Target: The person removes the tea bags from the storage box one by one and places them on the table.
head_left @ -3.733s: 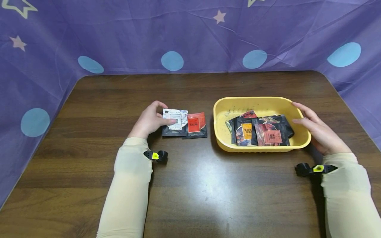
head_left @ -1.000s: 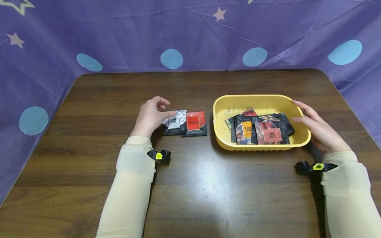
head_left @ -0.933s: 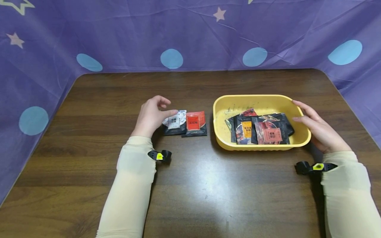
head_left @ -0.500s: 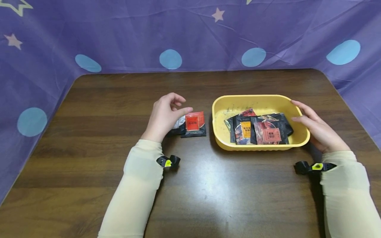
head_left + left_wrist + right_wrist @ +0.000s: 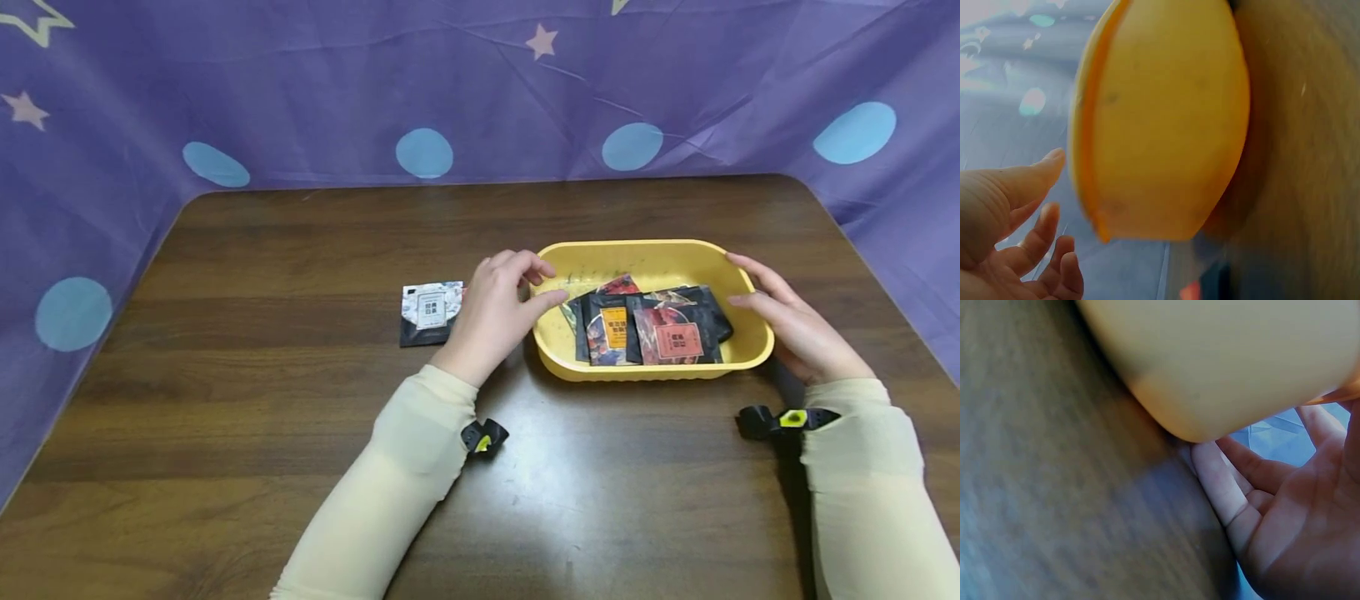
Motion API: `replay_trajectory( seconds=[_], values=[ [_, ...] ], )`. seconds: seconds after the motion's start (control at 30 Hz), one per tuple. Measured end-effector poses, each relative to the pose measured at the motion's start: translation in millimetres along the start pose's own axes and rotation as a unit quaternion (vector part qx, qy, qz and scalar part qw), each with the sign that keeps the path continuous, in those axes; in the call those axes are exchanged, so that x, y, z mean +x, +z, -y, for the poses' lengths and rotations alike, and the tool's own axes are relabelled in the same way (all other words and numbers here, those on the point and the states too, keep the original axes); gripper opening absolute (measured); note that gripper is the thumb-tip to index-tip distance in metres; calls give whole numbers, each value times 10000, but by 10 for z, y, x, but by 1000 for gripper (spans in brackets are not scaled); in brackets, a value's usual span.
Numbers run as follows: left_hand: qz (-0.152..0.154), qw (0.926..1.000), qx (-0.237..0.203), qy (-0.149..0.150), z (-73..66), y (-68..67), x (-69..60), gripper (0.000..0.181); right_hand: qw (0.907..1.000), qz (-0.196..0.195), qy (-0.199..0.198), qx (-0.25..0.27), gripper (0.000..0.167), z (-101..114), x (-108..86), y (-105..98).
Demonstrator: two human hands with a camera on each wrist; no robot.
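Fingers apart and empty, the left hand (image 5: 498, 312) is at the left rim of a yellow basket (image 5: 637, 374); contact cannot be told. The left wrist view has this hand (image 5: 1022, 231) beside the basket's outer wall (image 5: 1166, 112). At the basket's right end the right hand (image 5: 806, 329) holds the rim, thumb over it and fingers outside. From the right wrist, fingertips of that hand (image 5: 1297, 519) touch the basket's wall (image 5: 1229, 362). Inside lie several dark packets, among them one with an orange label (image 5: 617, 327) and one with a pink label (image 5: 678, 341).
Left of the basket, a white and black packet (image 5: 431, 310) lies flat on the brown table (image 5: 262, 400). Beside it a red packet is nearly all hidden behind the left hand. A purple curtain (image 5: 337, 92) stands behind the table.
The left hand, earlier pinching the white packet, has let it go and moved right to the basket's left rim. It now covers the red packet. The right hand has stayed on the basket.
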State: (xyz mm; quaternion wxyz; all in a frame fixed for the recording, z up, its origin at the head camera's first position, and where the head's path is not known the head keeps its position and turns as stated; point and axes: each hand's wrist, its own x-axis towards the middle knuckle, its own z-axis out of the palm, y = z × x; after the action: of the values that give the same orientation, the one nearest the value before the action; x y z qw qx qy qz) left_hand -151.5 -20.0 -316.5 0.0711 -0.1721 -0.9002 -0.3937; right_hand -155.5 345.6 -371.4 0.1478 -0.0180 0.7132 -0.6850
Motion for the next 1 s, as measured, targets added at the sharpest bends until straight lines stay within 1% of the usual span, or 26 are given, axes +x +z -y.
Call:
replay_trajectory(
  seconds=[0.13,0.3,0.4,0.53,0.73,0.9,1.0],
  values=[
    [136,9997,158,113,-81,100,31,27,9999,-61,49,-82,54,5,9,34],
    [383,9988,204,227,-180,173,102,30,9997,-145,115,-179,54,8,14,51],
    [563,9975,326,269,-240,222,149,32,9996,-164,117,-198,54,7,17,41],
    [914,9943,489,269,-323,325,192,32,9996,-181,99,-201,54,5,19,23],
    [1315,9873,788,404,-421,530,219,37,9997,-158,27,-209,54,-5,24,22],
    [1649,9787,1137,457,-484,686,258,42,9994,-202,61,-265,53,-6,20,27],
    [1854,9726,1325,452,-501,771,291,44,9998,-147,37,-123,53,-13,15,15]
  ],
)
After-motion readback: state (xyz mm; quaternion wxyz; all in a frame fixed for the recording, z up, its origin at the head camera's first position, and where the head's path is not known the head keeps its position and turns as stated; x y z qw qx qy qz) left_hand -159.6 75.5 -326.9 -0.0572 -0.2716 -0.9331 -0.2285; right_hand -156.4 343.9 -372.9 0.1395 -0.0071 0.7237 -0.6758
